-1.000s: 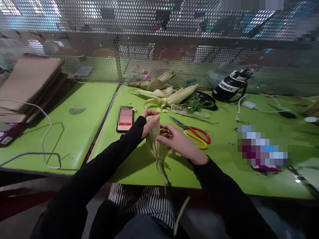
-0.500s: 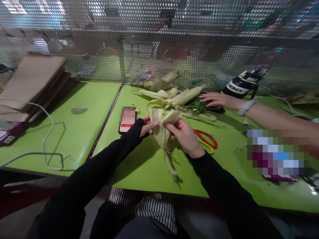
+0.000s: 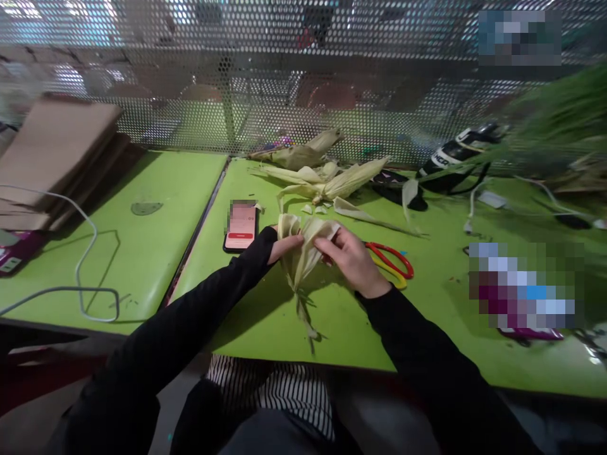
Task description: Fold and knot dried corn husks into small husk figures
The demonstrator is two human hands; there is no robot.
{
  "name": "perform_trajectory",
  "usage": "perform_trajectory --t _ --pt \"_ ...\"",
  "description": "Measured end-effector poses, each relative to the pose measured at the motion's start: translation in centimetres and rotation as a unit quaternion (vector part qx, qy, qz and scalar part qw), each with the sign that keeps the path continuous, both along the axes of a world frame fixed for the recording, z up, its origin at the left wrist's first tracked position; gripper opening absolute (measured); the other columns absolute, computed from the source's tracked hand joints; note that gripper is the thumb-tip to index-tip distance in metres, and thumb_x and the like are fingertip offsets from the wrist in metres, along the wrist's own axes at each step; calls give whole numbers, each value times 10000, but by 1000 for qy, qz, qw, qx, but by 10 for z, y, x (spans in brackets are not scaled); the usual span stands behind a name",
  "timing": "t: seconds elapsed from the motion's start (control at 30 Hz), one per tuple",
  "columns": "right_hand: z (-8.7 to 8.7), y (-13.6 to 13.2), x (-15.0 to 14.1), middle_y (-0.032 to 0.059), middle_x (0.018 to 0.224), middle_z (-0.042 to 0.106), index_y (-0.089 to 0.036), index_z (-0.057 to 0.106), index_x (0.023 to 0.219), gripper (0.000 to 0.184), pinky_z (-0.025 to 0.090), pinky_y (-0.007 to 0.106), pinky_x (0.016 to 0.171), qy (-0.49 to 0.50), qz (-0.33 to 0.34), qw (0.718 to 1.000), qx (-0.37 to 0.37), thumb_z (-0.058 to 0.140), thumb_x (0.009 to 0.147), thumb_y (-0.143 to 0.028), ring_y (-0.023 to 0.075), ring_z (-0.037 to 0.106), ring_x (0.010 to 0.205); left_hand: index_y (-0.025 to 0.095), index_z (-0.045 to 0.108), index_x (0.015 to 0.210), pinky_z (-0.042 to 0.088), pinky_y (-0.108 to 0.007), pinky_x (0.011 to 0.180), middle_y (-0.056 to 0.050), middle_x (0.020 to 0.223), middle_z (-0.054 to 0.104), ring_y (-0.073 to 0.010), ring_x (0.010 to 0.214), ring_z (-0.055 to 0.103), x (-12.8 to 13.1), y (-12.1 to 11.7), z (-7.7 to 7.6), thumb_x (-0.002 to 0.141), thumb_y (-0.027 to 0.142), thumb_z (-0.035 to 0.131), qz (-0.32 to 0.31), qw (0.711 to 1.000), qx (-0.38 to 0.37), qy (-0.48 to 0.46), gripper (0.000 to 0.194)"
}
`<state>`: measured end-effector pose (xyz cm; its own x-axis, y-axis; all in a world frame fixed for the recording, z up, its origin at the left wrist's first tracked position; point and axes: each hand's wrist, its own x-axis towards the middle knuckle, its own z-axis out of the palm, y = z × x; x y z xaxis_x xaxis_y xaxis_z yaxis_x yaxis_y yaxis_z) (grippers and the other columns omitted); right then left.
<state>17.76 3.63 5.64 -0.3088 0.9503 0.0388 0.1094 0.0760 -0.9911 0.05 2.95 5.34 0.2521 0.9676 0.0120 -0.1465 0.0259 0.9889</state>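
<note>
A pale dried corn husk (image 3: 303,253) is held between both my hands just above the green table (image 3: 284,316). My left hand (image 3: 283,245) pinches its left flap and my right hand (image 3: 353,260) grips its right flap, so the husk spreads open at the top. Its thin stem end trails down toward the table's front edge. Both arms are in black sleeves. Red-and-yellow scissors (image 3: 391,262) lie right behind my right hand.
A phone (image 3: 241,225) lies left of my hands. More husks (image 3: 327,180) are piled at the back near the perforated metal screen (image 3: 303,82). A black bottle (image 3: 450,158), cables and a blurred green bunch (image 3: 545,133) are at the right. Brown cardboard (image 3: 52,158) and a white cable (image 3: 85,265) are at the left.
Another person's hand that reached over the back pile has gone, and a blurred green bunch now moves at the right. My hands have drawn the husk's flaps apart slightly lower.
</note>
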Motion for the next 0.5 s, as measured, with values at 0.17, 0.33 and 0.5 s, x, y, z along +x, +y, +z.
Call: perform_trajectory --t 0.17,0.33,0.5 --pt "6 -3 2 -47 685 550 -197 591 899 183 380 247 550 -20 24 999 15 662 810 -341 100 463 575 141 704 929 559 -358 783 -99 895 739 -233 819 691 1 0 -3 805 351 696 33 999 8 -10 245" --pt "1 -1 1 -3 765 615 -198 621 940 212 461 287 636 -54 33 998 26 614 865 -396 151 565 688 157 713 852 567 -354 757 -84 842 734 -227 791 694 2 -1 0 787 308 711 14 1000 6 -6 164" --pt "24 -10 3 43 954 644 -197 602 995 272 513 327 752 -78 8 992 98 672 846 -413 176 603 838 174 692 799 555 -326 679 -52 762 713 -196 695 647 0 -4 2 794 316 697 11 1000 -1 26 141"
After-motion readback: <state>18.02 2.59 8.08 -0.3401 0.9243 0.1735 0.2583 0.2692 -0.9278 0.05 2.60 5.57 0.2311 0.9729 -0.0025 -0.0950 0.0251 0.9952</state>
